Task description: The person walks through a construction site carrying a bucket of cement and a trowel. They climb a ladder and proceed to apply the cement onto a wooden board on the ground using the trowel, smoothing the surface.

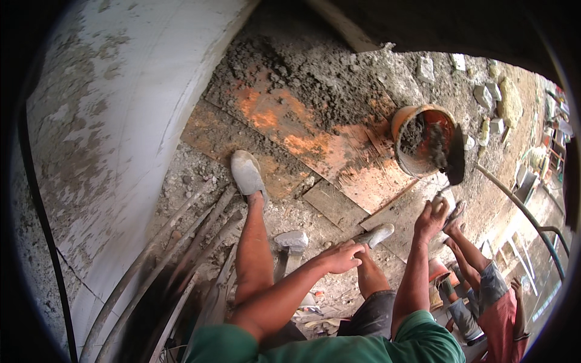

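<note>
My right hand grips the metal handle of a trowel, whose dark blade is raised at the right rim of an orange bucket containing wet grey mortar. My left hand rests loosely on my bent leg, near the knee, fingers slightly curled and holding nothing that I can see. My grey shoes stand on and beside plywood boards smeared with orange and scattered with mortar.
A pale wall rises at left above curved pipes. Stones, a hose and a grey block lie around. A co-worker in a red shirt is at lower right, close to my right arm.
</note>
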Available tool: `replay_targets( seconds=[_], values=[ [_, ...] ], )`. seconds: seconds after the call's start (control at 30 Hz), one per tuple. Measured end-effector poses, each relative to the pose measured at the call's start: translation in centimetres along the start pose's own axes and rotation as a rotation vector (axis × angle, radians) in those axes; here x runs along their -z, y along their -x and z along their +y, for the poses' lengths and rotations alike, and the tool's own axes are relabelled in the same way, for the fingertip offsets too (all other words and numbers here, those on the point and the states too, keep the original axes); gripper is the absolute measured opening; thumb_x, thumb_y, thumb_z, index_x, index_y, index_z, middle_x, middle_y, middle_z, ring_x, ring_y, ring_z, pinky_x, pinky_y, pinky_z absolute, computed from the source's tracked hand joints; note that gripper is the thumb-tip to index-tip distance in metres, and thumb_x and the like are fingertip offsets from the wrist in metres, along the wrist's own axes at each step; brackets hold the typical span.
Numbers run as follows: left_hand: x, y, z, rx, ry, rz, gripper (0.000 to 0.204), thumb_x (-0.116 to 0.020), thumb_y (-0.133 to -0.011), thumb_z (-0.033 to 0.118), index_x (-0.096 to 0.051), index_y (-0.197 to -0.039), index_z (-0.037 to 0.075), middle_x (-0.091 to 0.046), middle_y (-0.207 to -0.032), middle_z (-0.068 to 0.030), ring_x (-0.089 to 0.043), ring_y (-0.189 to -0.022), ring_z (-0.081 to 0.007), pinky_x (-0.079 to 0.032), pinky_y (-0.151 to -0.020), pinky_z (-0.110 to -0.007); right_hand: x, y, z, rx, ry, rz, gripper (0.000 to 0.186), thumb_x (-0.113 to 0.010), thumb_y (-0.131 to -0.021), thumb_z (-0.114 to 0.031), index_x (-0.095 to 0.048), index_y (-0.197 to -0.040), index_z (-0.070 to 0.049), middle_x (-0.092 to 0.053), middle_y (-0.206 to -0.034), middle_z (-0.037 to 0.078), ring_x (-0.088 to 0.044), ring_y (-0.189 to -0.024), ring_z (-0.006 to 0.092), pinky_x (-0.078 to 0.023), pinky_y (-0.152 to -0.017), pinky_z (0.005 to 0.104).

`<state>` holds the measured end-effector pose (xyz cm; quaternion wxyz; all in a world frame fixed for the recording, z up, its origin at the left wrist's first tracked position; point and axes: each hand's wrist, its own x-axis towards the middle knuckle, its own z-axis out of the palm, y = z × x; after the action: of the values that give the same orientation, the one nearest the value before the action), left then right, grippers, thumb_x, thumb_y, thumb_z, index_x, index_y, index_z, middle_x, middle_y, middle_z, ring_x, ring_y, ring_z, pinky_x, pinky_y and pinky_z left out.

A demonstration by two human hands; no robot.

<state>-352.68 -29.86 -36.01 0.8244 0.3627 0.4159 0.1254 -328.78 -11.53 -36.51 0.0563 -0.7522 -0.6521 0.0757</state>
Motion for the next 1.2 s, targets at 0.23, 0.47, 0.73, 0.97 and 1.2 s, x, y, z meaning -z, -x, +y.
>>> replay_targets(
  seconds=[0.23,0.47,0.73,0.97,1.2],
  values=[
    [-0.6,0.7,-1.4,-0.018,-0.021,0.058,0.054,-0.06,-0.095,0.031,-0.05,-0.142,0.008,-0.05,-0.141,-0.0199,-0.049,-0.132,-0.0371,-0.04,-0.112,-0.045,-6.9,4.6,-13.9,0.099,-0.269,-0.951,0.044,-0.062,-0.099,-0.031,-0.055,-0.135,-0.006,-0.072,-0.098,0.017,-0.071,-0.088,0.0246,-0.056,-0.076,0.0383],
    [-0.3,0.4,-1.5,-0.188,-0.012,0.08,0.061,-0.063,-0.093,0.023,-0.04,-0.147,0.006,-0.044,-0.149,-0.0244,-0.04,-0.141,-0.0396,-0.037,-0.116,-0.046,-24.8,9.5,-25.8,0.516,-0.322,-1.314,0.047,-0.062,-0.094,-0.049,-0.061,-0.12,-0.009,-0.071,-0.1,0.023,-0.069,-0.094,0.0413,-0.054,-0.082,0.0476],
    [3.5,3.2,1.2,-0.065,-0.001,-0.028,0.059,-0.051,-0.098,0.036,-0.04,-0.148,0.007,-0.041,-0.153,-0.0205,-0.039,-0.142,-0.038,-0.035,-0.116,-0.05,-31.1,9.0,-34.8,0.401,-0.592,-1.094,0.049,-0.065,-0.094,-0.041,-0.06,-0.124,-0.003,-0.07,-0.107,0.026,-0.068,-0.101,0.0403,-0.053,-0.087,0.0439],
    [3.7,3.3,1.7,-0.055,-0.044,-0.056,0.057,-0.051,-0.097,0.034,-0.043,-0.146,0.006,-0.042,-0.153,-0.0213,-0.041,-0.141,-0.0376,-0.035,-0.116,-0.048,-31.4,4.7,-34.8,0.229,-0.905,-0.927,0.04,-0.067,-0.095,-0.023,-0.058,-0.127,0.001,-0.071,-0.11,0.015,-0.065,-0.098,0.0212,-0.049,-0.09,0.0304],
    [4.1,3.0,2.7,-0.008,-0.019,-0.114,0.059,-0.053,-0.096,0.031,-0.04,-0.148,0.006,-0.04,-0.153,-0.0223,-0.038,-0.142,-0.0383,-0.034,-0.117,-0.047,-28.8,4.2,-34.5,0.238,-0.717,-0.931,0.049,-0.067,-0.097,-0.037,-0.058,-0.131,-0.003,-0.068,-0.109,0.012,-0.062,-0.099,0.0207,-0.048,-0.092,0.0304]
  ],
)
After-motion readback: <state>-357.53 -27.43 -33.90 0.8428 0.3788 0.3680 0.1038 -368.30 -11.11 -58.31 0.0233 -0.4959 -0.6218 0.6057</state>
